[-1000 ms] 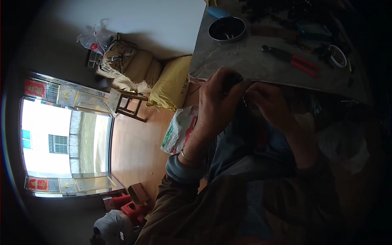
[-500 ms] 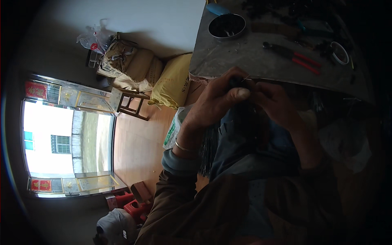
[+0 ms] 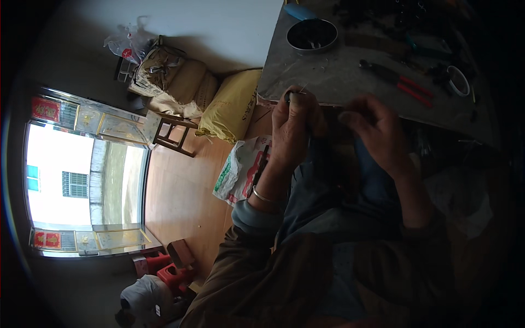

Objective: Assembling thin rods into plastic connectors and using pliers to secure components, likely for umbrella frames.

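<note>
My left hand [image 3: 294, 128] is raised near the front edge of the table, closed around a small dark bundle [image 3: 288, 96]. Thin light wire-like ends [image 3: 302, 89] stick out past the thumb; the fist covers the rest of the bundle. To its right, apart from it, is my right hand [image 3: 377, 131], its fingers bent and thumb toward the index finger in a loose pinch. Anything between those fingertips is too dark and small to make out. On the table beyond lie pliers with red handles [image 3: 414, 92].
A round bowl [image 3: 312, 50] of dark bits and a small white-rimmed cup [image 3: 458, 81] stand on the grey table [image 3: 344, 82]. At left are a yellow sack [image 3: 229, 106], a wooden stool [image 3: 174, 135], a printed bag [image 3: 232, 177] and red stools [image 3: 175, 277].
My hands have moved apart; the left has turned more upright and gone left, still holding the dark bundle. The right has drawn away. The whole view has shifted slightly.
</note>
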Motion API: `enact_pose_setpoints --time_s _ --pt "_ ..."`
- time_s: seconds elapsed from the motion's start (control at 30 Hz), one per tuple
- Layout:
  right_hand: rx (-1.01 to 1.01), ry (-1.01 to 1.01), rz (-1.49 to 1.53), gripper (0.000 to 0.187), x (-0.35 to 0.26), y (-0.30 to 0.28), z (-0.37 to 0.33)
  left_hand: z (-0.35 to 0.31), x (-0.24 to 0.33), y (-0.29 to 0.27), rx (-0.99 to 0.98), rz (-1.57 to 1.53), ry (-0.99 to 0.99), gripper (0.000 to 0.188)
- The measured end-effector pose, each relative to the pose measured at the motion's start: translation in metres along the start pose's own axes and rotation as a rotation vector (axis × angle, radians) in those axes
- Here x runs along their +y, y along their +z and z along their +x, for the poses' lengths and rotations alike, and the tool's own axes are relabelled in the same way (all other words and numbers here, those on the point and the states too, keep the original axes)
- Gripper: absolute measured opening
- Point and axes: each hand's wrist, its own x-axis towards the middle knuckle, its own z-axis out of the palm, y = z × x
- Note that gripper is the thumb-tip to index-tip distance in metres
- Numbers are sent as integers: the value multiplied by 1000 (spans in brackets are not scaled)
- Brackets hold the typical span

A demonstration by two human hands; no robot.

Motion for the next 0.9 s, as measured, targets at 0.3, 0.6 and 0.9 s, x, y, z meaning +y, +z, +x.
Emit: enact_pose_setpoints --time_s 0.3,0.6,0.9 --pt "-22 -181 -212 19 -9 30 30 -13 -4 21 428 326 52 69" --pt "82 -389 -408 16 -20 37 26 -14 -10 22 503 217 51 66" --pt "-142 5 -24 11 21 27 21 -26 -26 2 435 276 -10 70"
